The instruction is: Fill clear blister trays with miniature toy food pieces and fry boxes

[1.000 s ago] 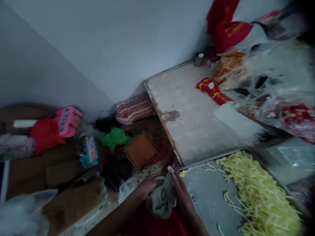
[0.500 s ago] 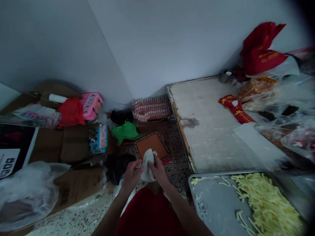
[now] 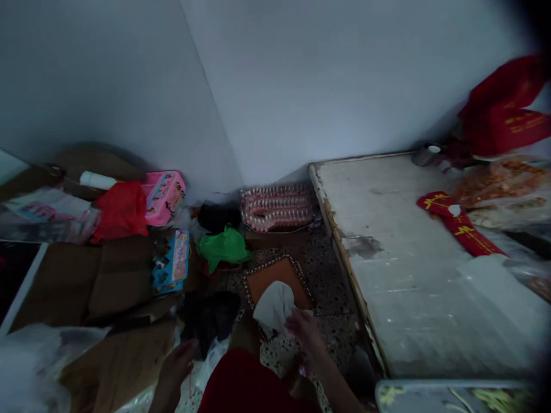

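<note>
A crumpled white cloth hangs from the fingers of my right hand, which is closed on its right edge. It covers part of a square brown mat with a beaded border on the floor. My left hand is apart from the cloth, low on the left beside a black bag. Its fingers are loosely bent and slightly blurred, with nothing seen in them.
To the right stands a worn white table, a metal tray with pale strips at its front. Cardboard boxes and a pink case are on the left. A green bag lies near the wall corner.
My left hand has let go of the cloth and moved left and down. The cloth now hangs from my right hand alone. The view has shifted, with the tray lower in the picture.
</note>
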`<control>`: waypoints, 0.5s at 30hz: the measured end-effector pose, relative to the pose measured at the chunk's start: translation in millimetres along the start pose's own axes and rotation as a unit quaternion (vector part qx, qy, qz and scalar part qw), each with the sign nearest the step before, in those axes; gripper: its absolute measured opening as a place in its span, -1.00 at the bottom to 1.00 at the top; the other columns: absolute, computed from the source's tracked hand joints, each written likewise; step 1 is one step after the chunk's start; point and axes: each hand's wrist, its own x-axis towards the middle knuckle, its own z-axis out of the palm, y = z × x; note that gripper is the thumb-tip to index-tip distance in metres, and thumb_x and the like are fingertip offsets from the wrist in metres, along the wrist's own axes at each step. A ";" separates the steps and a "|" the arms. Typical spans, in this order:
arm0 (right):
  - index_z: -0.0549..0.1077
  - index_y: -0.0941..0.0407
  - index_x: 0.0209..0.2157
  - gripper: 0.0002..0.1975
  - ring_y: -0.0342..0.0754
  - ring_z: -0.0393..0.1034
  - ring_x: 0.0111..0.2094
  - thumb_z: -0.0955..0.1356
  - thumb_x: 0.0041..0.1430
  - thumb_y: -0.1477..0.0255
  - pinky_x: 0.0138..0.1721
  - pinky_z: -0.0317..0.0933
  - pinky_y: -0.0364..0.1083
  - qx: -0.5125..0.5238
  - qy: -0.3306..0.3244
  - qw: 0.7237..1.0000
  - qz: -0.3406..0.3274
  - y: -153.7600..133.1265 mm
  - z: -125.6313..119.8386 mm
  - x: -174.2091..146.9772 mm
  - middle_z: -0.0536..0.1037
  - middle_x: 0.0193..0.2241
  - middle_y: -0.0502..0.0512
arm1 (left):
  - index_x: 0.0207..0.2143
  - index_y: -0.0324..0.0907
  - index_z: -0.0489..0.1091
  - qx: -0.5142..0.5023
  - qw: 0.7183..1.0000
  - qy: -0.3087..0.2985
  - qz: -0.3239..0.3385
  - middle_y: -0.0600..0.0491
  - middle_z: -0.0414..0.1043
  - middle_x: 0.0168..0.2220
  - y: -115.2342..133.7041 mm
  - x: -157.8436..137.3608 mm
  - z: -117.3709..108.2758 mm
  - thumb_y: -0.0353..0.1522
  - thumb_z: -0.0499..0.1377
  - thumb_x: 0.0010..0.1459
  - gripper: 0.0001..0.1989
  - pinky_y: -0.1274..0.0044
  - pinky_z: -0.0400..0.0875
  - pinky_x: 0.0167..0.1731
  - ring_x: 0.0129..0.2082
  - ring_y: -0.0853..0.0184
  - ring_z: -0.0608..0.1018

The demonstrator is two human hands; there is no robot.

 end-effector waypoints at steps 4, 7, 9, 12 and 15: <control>0.50 0.14 -0.28 -0.44 0.11 0.56 -0.35 0.60 -0.31 0.13 -0.26 0.41 0.01 0.103 -0.008 0.995 0.005 -29.1 64.9 72.4 0.62 -0.41 0.19 | -0.31 -0.13 0.50 0.082 0.978 0.001 0.190 -0.06 0.59 -0.24 128.1 112.8 46.9 0.02 0.22 -0.11 -0.55 0.26 0.45 -0.05 -0.10 -0.01 0.58; 0.52 0.11 -0.27 -0.48 0.14 0.56 -0.28 0.60 -0.33 0.20 -0.16 0.41 0.06 0.141 0.008 0.990 -0.016 -54.9 115.7 141.3 0.62 -0.37 0.16 | -0.24 -0.16 0.47 0.049 0.951 -0.018 0.306 -0.10 0.57 -0.20 254.5 219.2 106.5 -0.07 0.21 -0.02 -0.60 0.28 0.39 0.00 -0.12 0.07 0.57; 0.51 0.09 -0.32 -0.50 0.15 0.55 -0.27 0.58 -0.38 0.21 -0.14 0.40 0.09 0.146 0.032 0.988 -0.024 -71.3 145.2 194.1 0.61 -0.36 0.14 | -0.21 -0.18 0.45 0.014 0.945 -0.031 0.325 -0.14 0.55 -0.13 331.3 297.0 147.5 -0.13 0.22 0.02 -0.64 0.32 0.37 0.00 -0.09 0.11 0.54; 0.48 0.08 -0.40 -0.56 0.16 0.54 -0.30 0.53 -0.41 0.20 -0.16 0.39 0.13 0.142 0.070 0.987 -0.030 -92.6 176.5 277.2 0.58 -0.41 0.11 | -0.22 -0.24 0.42 0.001 0.954 -0.022 0.299 -0.17 0.52 -0.14 415.9 412.2 201.3 -0.20 0.16 0.11 -0.70 0.36 0.36 -0.06 -0.11 0.17 0.52; 0.46 0.07 -0.44 -0.63 0.11 0.49 -0.38 0.47 -0.36 0.19 -0.26 0.38 0.10 0.126 0.108 0.985 -0.040 -104.8 191.4 353.5 0.54 -0.47 0.08 | -0.28 -0.27 0.38 -0.007 0.964 -0.045 0.262 -0.14 0.50 -0.26 461.2 505.9 249.7 -0.25 0.10 0.16 -0.76 0.40 0.38 -0.20 -0.21 0.22 0.50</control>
